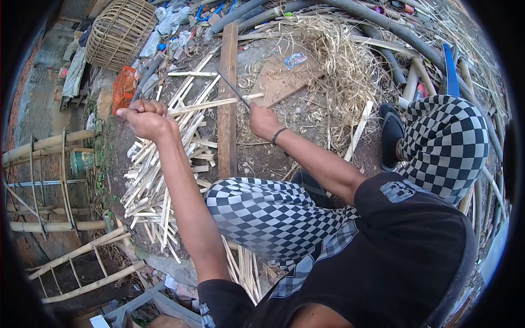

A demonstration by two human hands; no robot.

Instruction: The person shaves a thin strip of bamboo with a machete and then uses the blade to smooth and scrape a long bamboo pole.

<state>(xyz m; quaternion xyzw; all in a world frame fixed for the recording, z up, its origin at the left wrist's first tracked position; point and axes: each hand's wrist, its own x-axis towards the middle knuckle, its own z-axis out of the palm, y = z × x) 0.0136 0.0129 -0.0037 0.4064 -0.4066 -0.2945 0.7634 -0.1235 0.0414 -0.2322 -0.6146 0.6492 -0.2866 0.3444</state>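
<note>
A: Head view, nearest first: what do you count?

B: Two knees in checkered cloth, one low in the middle, one raised at the right, and one black slipper (389, 134) beside the raised one. Two bare forearms reach out over the lower knee.

A: And the hands?

B: The left hand (143, 117) is clenched around one end of a single bamboo strip (210, 104), which runs level toward the right. The right hand (262, 121), with one dark band at the wrist, is closed on the handle of one knife (232, 90); its blade slants up to the left and crosses the strip near its far end.

A: Below them?

B: One upright wooden plank (227, 104) on the ground, and left of it one pile of cut strips (158, 180), too many to count.

A: Farther out?

B: One flat board (281, 79) beside a heap of shavings (333, 60), one woven basket (119, 33) at the top left, one orange crate (123, 87) under it.
</note>
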